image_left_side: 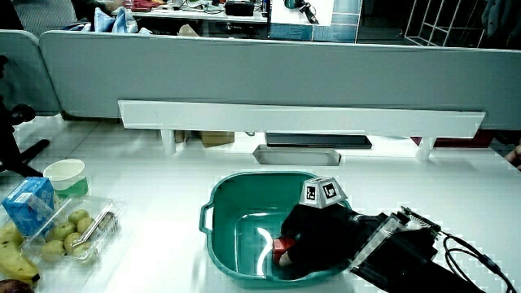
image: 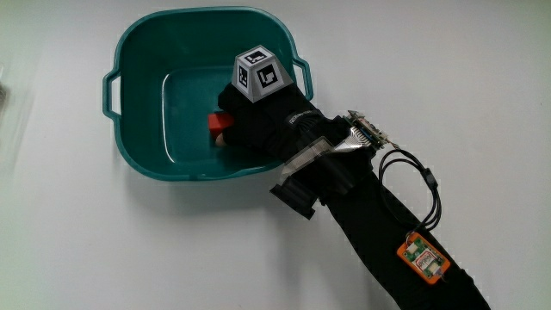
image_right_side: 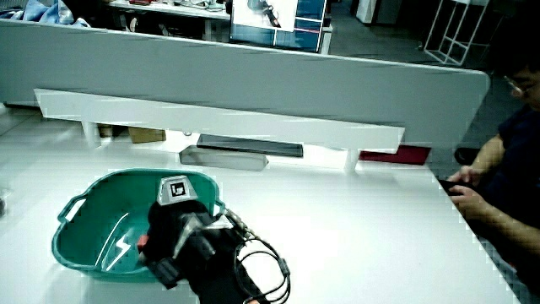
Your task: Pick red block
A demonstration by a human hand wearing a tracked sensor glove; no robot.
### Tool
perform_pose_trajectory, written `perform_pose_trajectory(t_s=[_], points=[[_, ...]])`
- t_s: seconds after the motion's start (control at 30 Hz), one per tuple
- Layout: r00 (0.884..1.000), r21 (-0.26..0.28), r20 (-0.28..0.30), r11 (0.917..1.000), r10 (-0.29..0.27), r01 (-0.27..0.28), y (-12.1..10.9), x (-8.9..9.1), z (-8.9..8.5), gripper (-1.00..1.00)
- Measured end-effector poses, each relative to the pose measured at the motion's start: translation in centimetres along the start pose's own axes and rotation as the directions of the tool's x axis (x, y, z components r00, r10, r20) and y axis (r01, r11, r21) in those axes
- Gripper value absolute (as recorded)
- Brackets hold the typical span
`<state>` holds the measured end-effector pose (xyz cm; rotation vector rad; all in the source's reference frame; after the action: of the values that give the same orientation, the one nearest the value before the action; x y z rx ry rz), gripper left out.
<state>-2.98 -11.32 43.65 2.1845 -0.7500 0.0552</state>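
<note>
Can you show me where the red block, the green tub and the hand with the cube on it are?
Small red block (image: 217, 123), main view: its visible top corner beside the fingers.
Teal plastic tub (image: 138, 52), main view: its rim.
Black-gloved hand (image: 267, 120), main view: the glove's back, under the patterned cube.

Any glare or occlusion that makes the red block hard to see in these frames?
Main view: the hand covers most of the red block inside the teal basin; the lighting is even. In both side views bright streaks of glare lie on the basin floor, and only a red sliver shows beside the glove.
</note>
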Motion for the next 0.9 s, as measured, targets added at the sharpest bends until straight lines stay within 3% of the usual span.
perform_pose_trajectory(t_s=[0.37, 0.6, 0.67, 0.9], points=[[1.000, 0.014, 0.013, 0.9998, 0.017, -0.017, -0.4, -0.2, 0.2, 1.00], [1.000, 0.054, 0.013, 0.9982, 0.027, -0.027, -1.0, -0.2, 0.9, 1.00], [0.999, 0.044, 0.014, 0.9984, 0.034, -0.035, -1.2, -0.2, 1.1, 1.00], [0.998, 0.097, 0.034, 0.9937, 0.053, -0.056, -2.9, -0.8, 2.2, 1.00]])
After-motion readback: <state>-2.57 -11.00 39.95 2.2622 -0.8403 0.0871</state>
